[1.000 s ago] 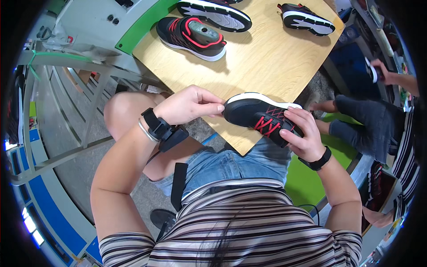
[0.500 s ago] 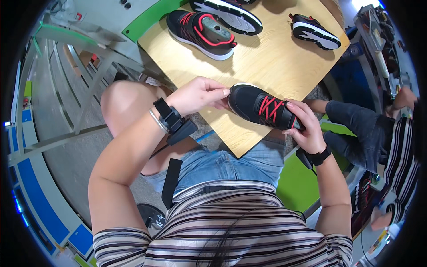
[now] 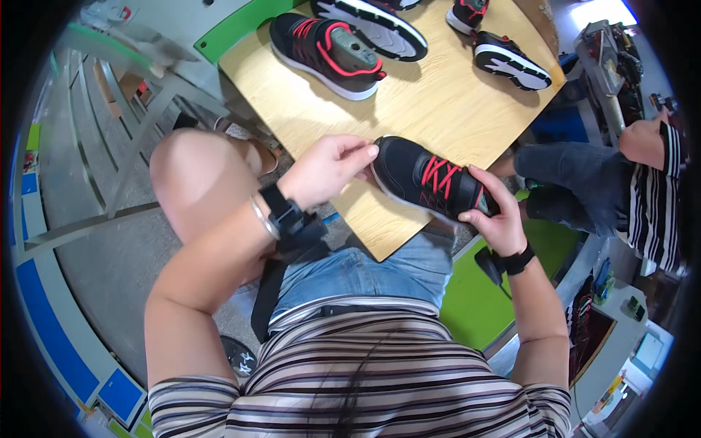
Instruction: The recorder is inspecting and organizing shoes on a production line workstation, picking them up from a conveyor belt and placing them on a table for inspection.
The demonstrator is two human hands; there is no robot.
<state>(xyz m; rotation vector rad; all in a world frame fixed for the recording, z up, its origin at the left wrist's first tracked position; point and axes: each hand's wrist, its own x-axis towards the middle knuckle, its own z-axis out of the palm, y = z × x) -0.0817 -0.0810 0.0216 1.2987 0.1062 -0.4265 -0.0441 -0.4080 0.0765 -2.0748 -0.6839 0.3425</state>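
Note:
A black sneaker (image 3: 415,175) with red laces is held over the near part of the wooden tabletop, its toe toward my left and its heel toward my right. My right hand (image 3: 501,209) wraps round the heel end, thumb on the near side and fingers over the far side. At the toe, my left hand (image 3: 334,165) is closed with thumb and fingers pinched against the tip of the shoe. What its fingertips press on is partly hidden. A red-lined black sneaker (image 3: 327,57) stands upright farther back on the table.
The wooden table (image 3: 409,109) carries several more sneakers at its far side, including one tipped sole-outward (image 3: 511,62). A green strip (image 3: 234,33) borders its far left edge. Metal rails (image 3: 135,146) stand at left. Another person's leg (image 3: 577,171) is close on the right.
My view has shifted slightly, bringing another sneaker into sight at the far right. Both hands keep their hold on the shoe. The person on the right has moved an arm.

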